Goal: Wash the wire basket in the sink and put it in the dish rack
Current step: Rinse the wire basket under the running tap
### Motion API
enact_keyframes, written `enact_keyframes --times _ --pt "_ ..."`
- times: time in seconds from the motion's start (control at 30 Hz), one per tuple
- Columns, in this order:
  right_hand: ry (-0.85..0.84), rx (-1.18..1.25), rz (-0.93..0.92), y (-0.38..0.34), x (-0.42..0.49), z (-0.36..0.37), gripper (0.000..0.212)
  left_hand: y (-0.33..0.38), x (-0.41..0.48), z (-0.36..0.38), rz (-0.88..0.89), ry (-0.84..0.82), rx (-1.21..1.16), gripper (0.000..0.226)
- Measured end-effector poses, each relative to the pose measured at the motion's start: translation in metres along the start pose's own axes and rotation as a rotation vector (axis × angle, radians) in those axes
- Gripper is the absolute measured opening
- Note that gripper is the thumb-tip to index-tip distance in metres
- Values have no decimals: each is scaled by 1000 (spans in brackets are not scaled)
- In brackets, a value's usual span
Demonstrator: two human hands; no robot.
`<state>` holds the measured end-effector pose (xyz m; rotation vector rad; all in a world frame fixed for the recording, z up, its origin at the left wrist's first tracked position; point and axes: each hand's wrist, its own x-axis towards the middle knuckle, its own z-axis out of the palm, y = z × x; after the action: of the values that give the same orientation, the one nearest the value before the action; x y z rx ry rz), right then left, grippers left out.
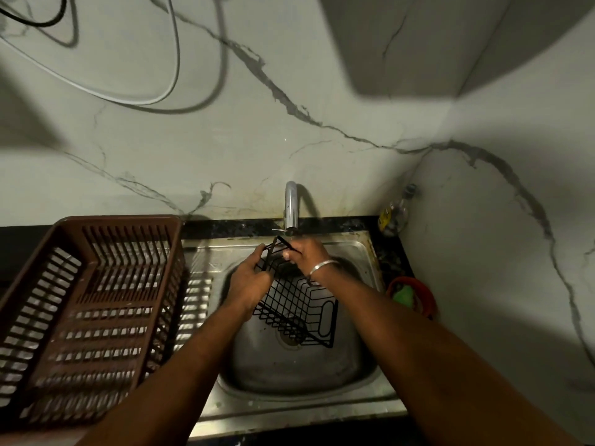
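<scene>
Hands grip the black wire basket [297,309] over the steel sink [360,252], tilted beneath the tap [290,204]; the left hand [248,284] clasps its left rim; the right hand [306,252] pinches its far top edge; the brown dish rack [87,304] stands just left of the sink.

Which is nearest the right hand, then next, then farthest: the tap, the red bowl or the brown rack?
1. Tap, just above the right hand.
2. Red bowl, on the counter to the right.
3. Brown rack, far off on the left.
</scene>
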<state>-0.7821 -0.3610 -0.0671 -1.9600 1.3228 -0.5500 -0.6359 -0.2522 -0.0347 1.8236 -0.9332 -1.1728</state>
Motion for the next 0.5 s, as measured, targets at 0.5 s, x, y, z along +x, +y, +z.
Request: enact_keyframes --times 0.5 --pt "-56 -393 -60 15 -11 -4 26 5 34 -5 34 40 177 24"
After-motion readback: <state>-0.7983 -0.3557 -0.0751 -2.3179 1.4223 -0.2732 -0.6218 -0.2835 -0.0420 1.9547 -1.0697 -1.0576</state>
